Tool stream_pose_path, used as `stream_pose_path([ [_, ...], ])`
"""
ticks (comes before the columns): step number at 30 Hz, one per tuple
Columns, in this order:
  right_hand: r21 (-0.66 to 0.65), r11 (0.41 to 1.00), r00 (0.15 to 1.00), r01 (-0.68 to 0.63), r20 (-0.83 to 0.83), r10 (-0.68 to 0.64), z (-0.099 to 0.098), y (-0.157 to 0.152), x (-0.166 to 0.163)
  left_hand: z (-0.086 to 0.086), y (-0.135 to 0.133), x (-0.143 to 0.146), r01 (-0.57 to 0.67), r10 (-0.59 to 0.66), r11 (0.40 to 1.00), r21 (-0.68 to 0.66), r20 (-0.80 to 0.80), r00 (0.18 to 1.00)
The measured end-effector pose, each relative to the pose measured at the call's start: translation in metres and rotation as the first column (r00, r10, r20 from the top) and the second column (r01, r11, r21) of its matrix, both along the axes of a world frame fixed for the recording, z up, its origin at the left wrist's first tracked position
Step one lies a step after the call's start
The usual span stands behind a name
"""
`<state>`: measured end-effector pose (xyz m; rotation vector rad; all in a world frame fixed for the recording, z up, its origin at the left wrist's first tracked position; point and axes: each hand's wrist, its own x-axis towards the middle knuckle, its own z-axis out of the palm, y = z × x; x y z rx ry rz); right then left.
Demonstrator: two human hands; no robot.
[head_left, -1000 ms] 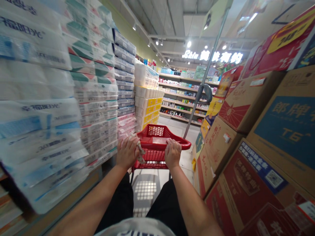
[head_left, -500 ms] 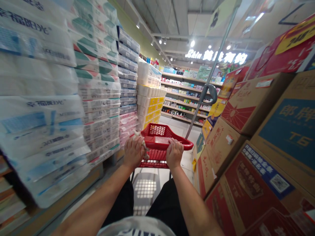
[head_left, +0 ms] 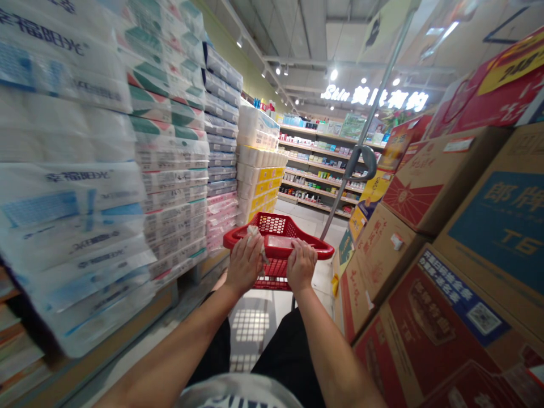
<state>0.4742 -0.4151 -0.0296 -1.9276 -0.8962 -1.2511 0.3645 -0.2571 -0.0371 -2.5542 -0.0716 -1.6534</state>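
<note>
A red plastic shopping cart [head_left: 278, 226] stands ahead of me in a narrow aisle. My right hand [head_left: 301, 265] is closed round the red handle bar [head_left: 280, 249] on its right side. My left hand [head_left: 244, 264] is closed on a crumpled whitish cloth or paper [head_left: 255, 233] and presses it against the handle's left part. Both forearms reach forward over my dark trousers. The cart's basket looks empty from here.
Tall stacks of wrapped tissue packs [head_left: 97, 170] line the left. Stacked cardboard boxes [head_left: 446, 226] lean in on the right. A grey pole with a hook [head_left: 361, 153] rises past the cart. Product shelves [head_left: 318, 170] cross the aisle's far end. Pale tiled floor [head_left: 250, 328] lies below.
My left hand with the cloth has slid right along the handle, closer to my right hand. The cart and I have moved a little forward in the aisle.
</note>
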Motion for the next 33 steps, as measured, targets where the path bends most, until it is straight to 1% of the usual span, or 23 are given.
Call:
stream_pose_path([
  [4, -0.006, 1.0, 1.0, 0.0, -0.004, 0.0, 0.001, -0.001, -0.001, 0.001, -0.016, 0.01, 0.05, -0.047, 0.995, 0.091, -0.034, 0.998],
  [9, -0.023, 1.0, 1.0, 0.0, -0.008, -0.001, 0.002, -0.003, -0.001, 0.006, -0.032, 0.021, 0.139, -0.112, 0.965, 0.222, -0.133, 0.985],
  [11, -0.028, 1.0, 1.0, 0.003, -0.011, -0.004, 0.002, -0.003, -0.002, 0.008, -0.037, 0.023, 0.149, -0.116, 0.961, 0.234, -0.151, 0.982],
  [14, -0.034, 0.999, 1.0, 0.008, -0.005, -0.008, 0.002, -0.004, -0.001, 0.01, -0.038, 0.021, 0.135, -0.103, 0.968, 0.213, -0.152, 0.983],
  [18, -0.045, 0.999, 1.0, 0.01, 0.01, -0.009, 0.0, -0.004, 0.0, 0.009, -0.031, 0.015, 0.114, -0.085, 0.978, 0.176, -0.166, 0.983],
  [25, -0.034, 0.999, 1.0, -0.004, 0.007, 0.004, 0.001, -0.004, 0.0, 0.007, -0.006, -0.002, 0.047, -0.034, 0.995, 0.09, -0.132, 0.991],
  [28, -0.024, 1.0, 1.0, -0.006, 0.005, 0.006, 0.001, -0.003, 0.0, 0.003, 0.007, -0.009, 0.025, -0.019, 0.998, 0.055, -0.105, 0.994],
  [33, -0.014, 1.0, 1.0, -0.006, 0.01, 0.007, 0.0, 0.0, 0.0, -0.005, 0.027, -0.016, -0.013, 0.015, 0.999, 0.034, -0.055, 0.998],
])
